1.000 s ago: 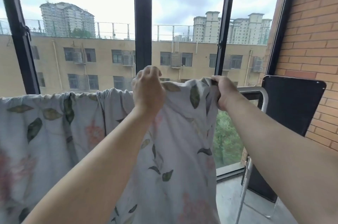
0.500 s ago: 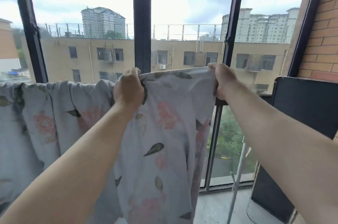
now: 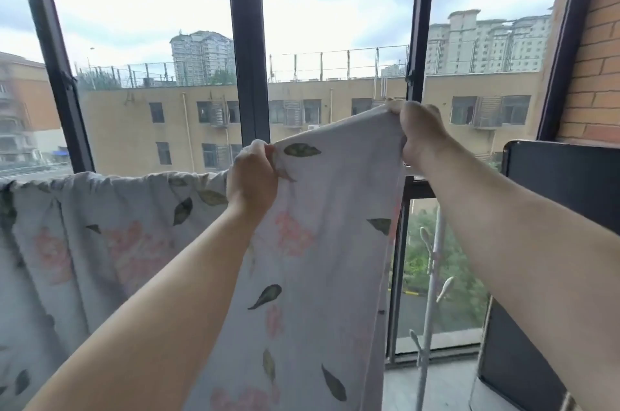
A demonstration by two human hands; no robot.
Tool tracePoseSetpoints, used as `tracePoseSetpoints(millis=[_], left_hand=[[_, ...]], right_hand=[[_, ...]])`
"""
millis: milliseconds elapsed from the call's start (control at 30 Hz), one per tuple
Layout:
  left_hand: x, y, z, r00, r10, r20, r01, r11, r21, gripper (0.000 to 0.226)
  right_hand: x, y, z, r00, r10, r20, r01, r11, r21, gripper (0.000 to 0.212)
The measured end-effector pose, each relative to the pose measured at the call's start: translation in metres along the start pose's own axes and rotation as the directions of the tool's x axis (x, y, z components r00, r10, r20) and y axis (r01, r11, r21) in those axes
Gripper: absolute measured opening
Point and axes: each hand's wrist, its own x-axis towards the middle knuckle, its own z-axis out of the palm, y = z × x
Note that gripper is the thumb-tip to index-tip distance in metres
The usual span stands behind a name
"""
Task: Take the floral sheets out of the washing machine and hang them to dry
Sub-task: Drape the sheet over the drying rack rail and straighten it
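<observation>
One floral sheet (image 3: 312,269), pale with pink blooms and green leaves, fills the lower left and middle of the view. Its left part hangs bunched over a horizontal support that the cloth itself hides, in front of the window. Its right part is lifted clear by two bare hands. The top edge runs taut between them and slants upward to the right.

The left hand (image 3: 252,175) has its fingers curled over that top edge and pinches the cloth. The right hand (image 3: 420,132) is higher and further right. Its fingers are closed round the sheet's upper right corner, and the cloth drops straight down from it.

Four dark window uprights (image 3: 248,41) cross the view, the fourth standing against the wall at the right. Through the glass stands one long yellow building (image 3: 335,115) with two rows of windows.

Below the right forearm, one pale pole (image 3: 432,279) stands just inside the glass, and three short pegs show on it. Right of it is one black panel (image 3: 567,185), upright, its top edge level with the right wrist. One brick wall (image 3: 600,58) closes the far right.
</observation>
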Motion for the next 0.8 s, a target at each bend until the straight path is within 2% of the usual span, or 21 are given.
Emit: tracePoseSetpoints(millis=[67, 133, 233, 333, 467, 533, 700, 800], left_hand=[[-0.004, 0.01, 0.006, 1.0, -0.026, -0.008, 0.026, 1.0, -0.018, 0.017], [-0.013, 0.015, 0.016, 0.999, 0.04, 0.014, -0.039, 0.999, -0.015, 0.019], [-0.026, 0.021, 0.032, 0.987, 0.161, 0.003, -0.161, 0.987, 0.015, 0.028], [-0.027, 0.028, 0.047, 0.983, 0.185, -0.005, -0.185, 0.982, 0.034, 0.025], [-0.03, 0.036, 0.064, 0.956, 0.295, -0.002, -0.291, 0.944, 0.153, 0.029], [-0.032, 0.037, 0.073, 0.939, 0.344, 0.019, -0.341, 0.917, 0.207, 0.034], [-0.035, 0.037, 0.08, 0.952, 0.299, -0.07, -0.285, 0.945, 0.16, 0.041], [-0.04, 0.038, 0.079, 0.937, 0.332, -0.105, -0.319, 0.94, 0.124, 0.035]], right_hand=[[0.004, -0.007, 0.003, 0.998, -0.056, -0.004, 0.056, 0.998, 0.033, 0.005], [0.01, -0.005, -0.001, 0.998, -0.051, -0.03, 0.052, 0.999, 0.007, 0.016], [0.022, 0.009, -0.023, 0.988, -0.005, -0.155, -0.021, 0.986, -0.165, 0.029], [0.033, 0.021, -0.047, 0.97, 0.007, -0.244, -0.078, 0.956, -0.283, 0.027], [0.042, 0.03, -0.067, 0.97, 0.043, -0.238, -0.146, 0.89, -0.432, 0.024], [0.047, 0.037, -0.076, 0.974, 0.038, -0.222, -0.145, 0.859, -0.49, 0.029], [0.059, 0.046, -0.094, 0.94, 0.01, -0.342, -0.192, 0.841, -0.505, 0.014], [0.065, 0.05, -0.099, 0.951, -0.039, -0.307, -0.146, 0.819, -0.555, 0.019]])
